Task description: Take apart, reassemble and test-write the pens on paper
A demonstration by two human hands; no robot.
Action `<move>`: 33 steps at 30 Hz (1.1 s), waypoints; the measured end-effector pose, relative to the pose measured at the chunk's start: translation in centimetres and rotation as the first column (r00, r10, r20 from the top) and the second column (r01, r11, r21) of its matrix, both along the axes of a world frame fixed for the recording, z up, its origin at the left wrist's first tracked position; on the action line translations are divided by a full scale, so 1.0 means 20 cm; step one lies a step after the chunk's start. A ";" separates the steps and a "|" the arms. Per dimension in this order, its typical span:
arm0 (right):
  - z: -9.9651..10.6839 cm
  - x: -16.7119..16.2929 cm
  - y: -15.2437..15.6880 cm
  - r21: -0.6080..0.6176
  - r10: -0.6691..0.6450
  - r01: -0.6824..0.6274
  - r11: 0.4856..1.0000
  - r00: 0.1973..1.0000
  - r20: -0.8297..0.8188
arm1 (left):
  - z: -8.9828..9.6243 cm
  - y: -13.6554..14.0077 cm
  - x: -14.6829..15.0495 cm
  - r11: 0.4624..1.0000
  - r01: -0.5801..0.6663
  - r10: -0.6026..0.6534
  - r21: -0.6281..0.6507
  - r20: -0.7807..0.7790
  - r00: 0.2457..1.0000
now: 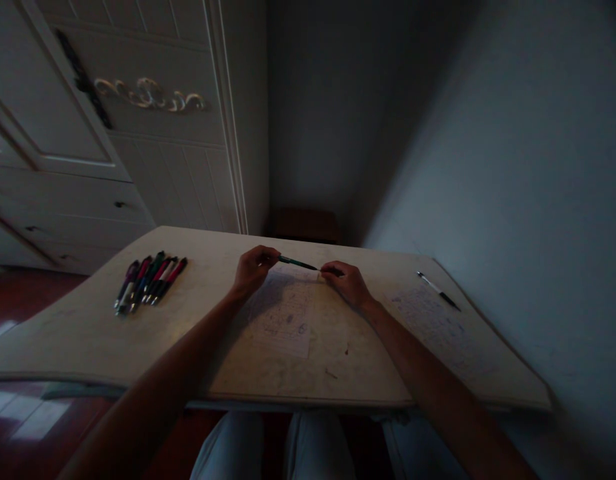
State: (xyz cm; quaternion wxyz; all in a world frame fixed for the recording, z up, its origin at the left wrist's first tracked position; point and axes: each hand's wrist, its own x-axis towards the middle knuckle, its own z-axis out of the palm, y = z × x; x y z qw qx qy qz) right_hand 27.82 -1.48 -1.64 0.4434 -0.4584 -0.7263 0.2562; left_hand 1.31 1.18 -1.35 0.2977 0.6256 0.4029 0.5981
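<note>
A dark green pen point(299, 263) is held level above the far part of the table, stretched between my two hands. My left hand point(254, 269) is closed round its left end. At the pen's thin right end, the fingers of my right hand point(349, 283) are pinched together; whether a small separate part sits between them is too dark to tell. Below the hands lies a sheet of paper point(283, 320) with scribbles and drawn marks, partly shaded by my left forearm.
Several pens point(151, 280) lie bunched at the table's left. A white and black pen point(438, 291) rests at the right beside a second scribbled sheet point(438, 327). The pale table point(198, 373) stands between a white cabinet point(178, 160) and a wall point(513, 200).
</note>
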 end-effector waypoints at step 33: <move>-0.01 -0.03 0.00 -0.134 -0.056 0.031 0.990 0.981 -0.185 | 0.03 -0.04 0.03 0.993 0.118 -0.118 -0.011 0.016 0.993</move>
